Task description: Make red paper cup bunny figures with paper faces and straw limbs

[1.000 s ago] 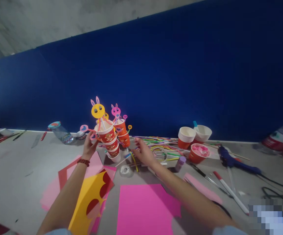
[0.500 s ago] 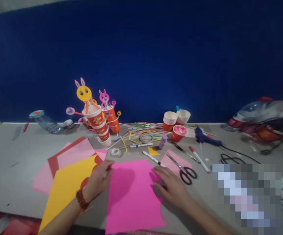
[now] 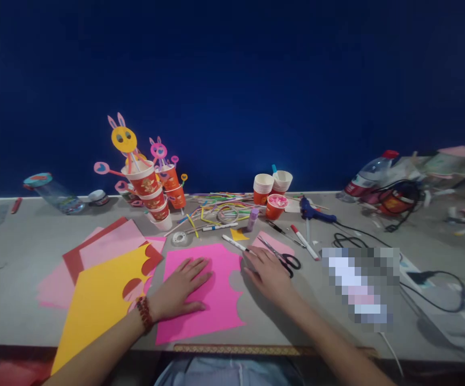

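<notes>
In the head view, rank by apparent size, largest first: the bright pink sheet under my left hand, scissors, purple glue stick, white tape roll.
1. Bright pink sheet
2. Scissors
3. Purple glue stick and white tape roll: too alike to rank

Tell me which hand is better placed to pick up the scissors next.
Right, most likely: the right hand is right beside the scissors. The left hand is farther off, lying spread on the bright pink sheet, where it could steady the paper.
</notes>
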The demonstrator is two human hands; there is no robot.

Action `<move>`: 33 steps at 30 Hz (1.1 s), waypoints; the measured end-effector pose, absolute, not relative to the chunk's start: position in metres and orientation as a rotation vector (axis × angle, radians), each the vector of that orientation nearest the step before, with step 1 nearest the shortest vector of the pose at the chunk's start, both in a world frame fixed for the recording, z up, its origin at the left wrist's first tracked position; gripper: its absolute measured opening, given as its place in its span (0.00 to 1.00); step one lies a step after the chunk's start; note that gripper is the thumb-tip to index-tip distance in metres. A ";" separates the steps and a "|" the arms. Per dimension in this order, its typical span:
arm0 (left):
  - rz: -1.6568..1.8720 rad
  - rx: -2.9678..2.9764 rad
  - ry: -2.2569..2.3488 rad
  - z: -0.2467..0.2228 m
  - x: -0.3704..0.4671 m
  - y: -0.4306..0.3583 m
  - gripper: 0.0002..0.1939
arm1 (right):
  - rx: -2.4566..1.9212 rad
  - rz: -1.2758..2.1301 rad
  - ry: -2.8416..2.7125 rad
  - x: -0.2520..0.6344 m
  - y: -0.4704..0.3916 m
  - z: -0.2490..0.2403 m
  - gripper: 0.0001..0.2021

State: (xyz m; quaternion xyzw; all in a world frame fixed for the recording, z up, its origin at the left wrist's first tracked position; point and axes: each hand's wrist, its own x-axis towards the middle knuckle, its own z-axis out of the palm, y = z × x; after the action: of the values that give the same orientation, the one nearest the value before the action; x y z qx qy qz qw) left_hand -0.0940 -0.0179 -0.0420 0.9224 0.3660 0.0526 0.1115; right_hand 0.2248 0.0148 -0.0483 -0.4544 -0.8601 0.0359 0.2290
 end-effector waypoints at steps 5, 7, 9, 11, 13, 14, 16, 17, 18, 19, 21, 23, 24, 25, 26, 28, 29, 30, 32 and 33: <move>0.201 2.717 1.124 -0.044 -0.093 -0.017 0.39 | -1.308 -0.012 -2.405 0.217 0.039 -0.057 0.16; 0.240 2.718 1.135 -0.044 -0.087 -0.014 0.35 | -1.318 -0.017 -2.390 0.217 0.041 -0.061 0.17; 0.284 2.720 1.150 -0.044 -0.078 -0.010 0.31 | -1.323 -0.018 -2.375 0.219 0.040 -0.063 0.18; 0.343 2.714 1.180 -0.044 -0.067 -0.004 0.28 | -1.327 -0.028 -2.360 0.221 0.036 -0.062 0.19; 0.443 2.665 1.245 -0.046 -0.058 0.001 0.23 | -1.275 0.026 -2.345 0.220 0.029 -0.057 0.19; 0.519 2.615 1.278 -0.048 -0.055 0.003 0.19 | -1.215 0.106 -2.337 0.217 0.025 -0.054 0.19; 0.737 2.432 1.308 -0.052 -0.052 0.006 0.10 | -1.049 0.387 -2.287 0.206 0.019 -0.049 0.17; 0.847 2.324 1.306 -0.055 -0.052 0.007 0.06 | -0.972 0.559 -2.238 0.198 0.018 -0.047 0.16; 0.940 2.224 1.299 -0.057 -0.053 0.008 0.03 | -0.918 0.723 -2.171 0.188 0.018 -0.046 0.14; 1.014 2.140 1.299 -0.059 -0.055 0.010 0.01 | -0.893 0.869 -2.100 0.177 0.021 -0.047 0.12; 1.105 2.037 1.325 -0.063 -0.059 0.013 0.03 | -0.886 0.973 -2.038 0.156 0.034 -0.050 0.09; 1.163 1.978 1.357 -0.064 -0.062 0.016 0.03 | -0.898 0.974 -1.996 0.137 0.052 -0.054 0.08; 1.187 1.951 1.362 -0.065 -0.063 0.018 0.04 | -0.918 0.949 -1.953 0.130 0.062 -0.056 0.09; 1.202 1.929 1.361 -0.065 -0.064 0.018 0.03 | -0.938 0.916 -1.905 0.125 0.070 -0.058 0.12; 1.210 1.911 1.355 -0.065 -0.064 0.018 0.03 | -0.948 0.886 -1.865 0.120 0.077 -0.059 0.14; 1.216 1.880 1.339 -0.066 -0.063 0.017 0.05 | -0.943 0.869 -1.830 0.114 0.084 -0.060 0.16; 1.217 1.862 1.334 -0.066 -0.063 0.017 0.05 | -0.936 0.878 -1.833 0.111 0.085 -0.060 0.16; 1.218 1.841 1.332 -0.066 -0.063 0.017 0.05 | -0.934 0.888 -1.839 0.109 0.085 -0.059 0.16; 1.216 1.798 1.336 -0.067 -0.063 0.017 0.04 | -0.950 0.882 -1.846 0.106 0.082 -0.054 0.16; 1.211 1.777 1.337 -0.068 -0.063 0.017 0.04 | -0.959 0.857 -1.846 0.105 0.079 -0.052 0.17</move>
State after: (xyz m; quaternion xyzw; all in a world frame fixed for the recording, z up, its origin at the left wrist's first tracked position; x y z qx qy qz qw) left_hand -0.0632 0.0173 -0.0680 0.6694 0.5037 0.4561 0.3002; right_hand 0.1051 0.0790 -0.0517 -0.3844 -0.7404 0.3437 0.4312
